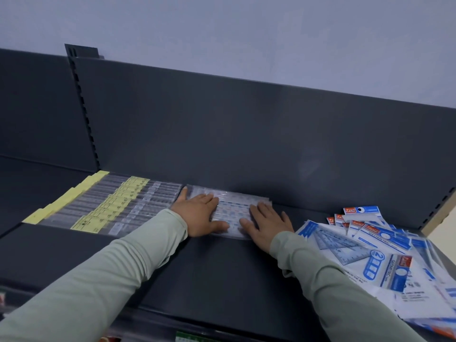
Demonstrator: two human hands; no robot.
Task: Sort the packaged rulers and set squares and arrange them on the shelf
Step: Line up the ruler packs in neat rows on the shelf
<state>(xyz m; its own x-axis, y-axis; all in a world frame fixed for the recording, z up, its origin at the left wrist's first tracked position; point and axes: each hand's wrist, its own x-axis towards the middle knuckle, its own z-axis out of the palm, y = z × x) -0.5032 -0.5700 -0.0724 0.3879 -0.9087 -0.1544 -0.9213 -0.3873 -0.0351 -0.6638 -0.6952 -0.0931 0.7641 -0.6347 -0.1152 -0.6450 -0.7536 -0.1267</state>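
From the head view, a flat stack of clear plastic ruler packets with small blue and orange print (232,209) lies on the dark grey metal shelf (197,272), its far edge against the shelf's back panel. Both hands rest on it. The left hand (199,214) lies spread on its left part and the right hand (265,227) on its near right corner. The fingers of both are laid out straight, pressing down and grasping nothing.

Just left of that stack sits a neat row of clear ruler packs with yellow paper labels (116,204). To the stack's right, a loose heap of blue-and-white set-square packs (370,250) fans out toward the shelf's front edge.

The risks, as I judge them:
- The slick film may let the packets slide apart under a sideways push and creep over the yellow-labelled row.
- A sleeve sweeping right could knock the unsorted heap off the shelf.

The set-square packs read "GEOMETRIC", with a large "2". Their red brand patch and the yellow labels' print are too small to read.
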